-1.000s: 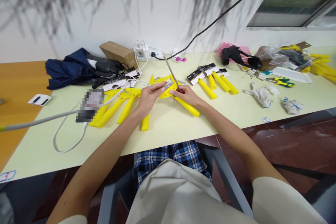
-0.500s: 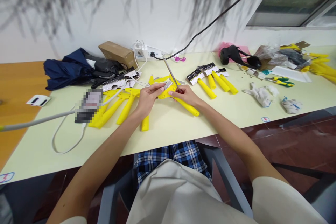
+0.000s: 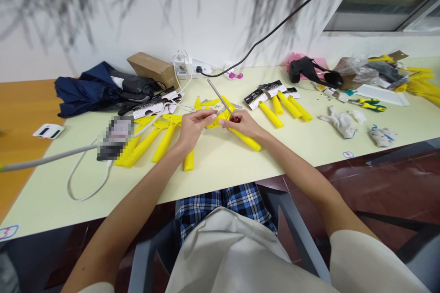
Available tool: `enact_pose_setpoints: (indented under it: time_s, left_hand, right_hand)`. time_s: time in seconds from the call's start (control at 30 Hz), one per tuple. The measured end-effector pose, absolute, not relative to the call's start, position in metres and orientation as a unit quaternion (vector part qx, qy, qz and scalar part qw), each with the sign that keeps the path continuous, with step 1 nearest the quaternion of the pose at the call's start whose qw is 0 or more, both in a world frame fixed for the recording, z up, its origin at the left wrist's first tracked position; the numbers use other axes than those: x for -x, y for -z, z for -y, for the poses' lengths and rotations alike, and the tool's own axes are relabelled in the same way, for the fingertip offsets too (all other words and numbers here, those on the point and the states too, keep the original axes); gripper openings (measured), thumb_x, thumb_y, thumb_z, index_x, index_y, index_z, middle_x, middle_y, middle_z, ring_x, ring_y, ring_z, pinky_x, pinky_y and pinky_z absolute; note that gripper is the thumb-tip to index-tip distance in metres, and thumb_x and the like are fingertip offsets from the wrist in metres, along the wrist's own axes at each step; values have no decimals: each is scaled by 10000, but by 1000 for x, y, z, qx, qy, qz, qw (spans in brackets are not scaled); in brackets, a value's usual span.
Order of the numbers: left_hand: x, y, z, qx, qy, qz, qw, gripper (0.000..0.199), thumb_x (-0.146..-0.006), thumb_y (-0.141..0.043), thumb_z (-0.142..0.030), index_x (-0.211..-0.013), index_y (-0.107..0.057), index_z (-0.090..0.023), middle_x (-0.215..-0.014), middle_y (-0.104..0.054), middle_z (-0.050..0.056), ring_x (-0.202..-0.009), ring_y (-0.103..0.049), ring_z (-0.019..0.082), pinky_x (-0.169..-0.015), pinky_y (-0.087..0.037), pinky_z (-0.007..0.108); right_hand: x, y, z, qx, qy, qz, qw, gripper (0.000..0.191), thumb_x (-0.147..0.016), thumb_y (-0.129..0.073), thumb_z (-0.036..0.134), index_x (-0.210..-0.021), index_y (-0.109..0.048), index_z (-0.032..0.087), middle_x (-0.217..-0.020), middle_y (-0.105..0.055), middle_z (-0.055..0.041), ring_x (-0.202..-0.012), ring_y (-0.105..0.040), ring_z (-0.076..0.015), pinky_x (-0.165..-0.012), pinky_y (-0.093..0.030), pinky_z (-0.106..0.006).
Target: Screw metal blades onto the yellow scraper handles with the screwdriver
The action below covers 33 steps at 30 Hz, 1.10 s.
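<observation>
My left hand [image 3: 193,127] pinches a small grey metal plate [image 3: 220,111] at the head of a yellow tool [image 3: 245,140]. Around that tool's neck my right hand [image 3: 243,124] is closed, and it also holds a screwdriver [image 3: 220,94] with a dark red handle, its shaft slanting up to the left. The yellow handle sticks out below my right hand. More yellow handled tools [image 3: 165,143] lie to the left of and under my left hand. Several packaged yellow-handled tools [image 3: 270,115] lie to the right, with black and white cards.
A pixelated device [image 3: 116,138] with a white cable lies at the left, near a dark blue cloth [image 3: 85,89] and a cardboard box [image 3: 153,69]. On the right are crumpled white gloves [image 3: 341,122], green-yellow pliers [image 3: 368,105] and a white tray [image 3: 383,95].
The metal plate has turned and now shows edge-on between my fingers. The screwdriver's tip has swung left and slightly down. Both hands stay nearly in place.
</observation>
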<state>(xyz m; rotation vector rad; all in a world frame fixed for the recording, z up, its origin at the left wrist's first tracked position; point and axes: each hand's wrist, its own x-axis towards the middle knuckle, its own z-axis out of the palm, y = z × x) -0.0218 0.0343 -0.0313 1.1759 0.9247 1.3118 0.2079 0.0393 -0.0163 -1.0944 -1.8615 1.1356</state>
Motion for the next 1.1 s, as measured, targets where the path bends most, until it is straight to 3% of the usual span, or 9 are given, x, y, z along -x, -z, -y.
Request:
enact_pose_setpoints:
  time_s: [0.17,0.4,0.77,1.1]
  left_hand:
    - [19,29,-32,-496,-562,-385,539,460,-654,-1097,-406,-1039,-930,-220,-1175,-882,111,-1094,-815,305,-1088,-638,486]
    - [20,30,-35,-497,-582,-391,511,458,-673,-1090,-418,-1046,-925,-210,-1165,-879,116,-1130,-814,319,-1113,-627,498]
    - [24,32,-37,-521,-548,-407,513,565,-673,-1088,-504,-1130,-929,-213,-1262,-873,130,-1244,-805,353,-1173,-618,505]
    - [23,35,-38,-525,-563,-414,485,476,-730,-1060,-509,-1078,-932,-212,-1191,-886,131,-1149,-832,324,-1110,-653,480]
  right_hand:
    - [-207,15,-38,418,-437,721,339,518,-973,-837,638,-719,-748,195,-666,-712,-18,-612,-541,-142,-581,-371,-303]
    - [-206,19,-40,411,-415,739,336,539,-998,-809,635,-700,-726,193,-655,-677,-9,-612,-519,-136,-575,-349,-309]
    - [-205,20,-40,417,-386,745,349,643,-940,-832,718,-638,-616,192,-599,-491,42,-610,-409,-122,-594,-296,-322]
    - [-207,23,-42,420,-404,728,360,573,-965,-844,644,-688,-643,184,-620,-529,42,-607,-423,-117,-586,-299,-318]
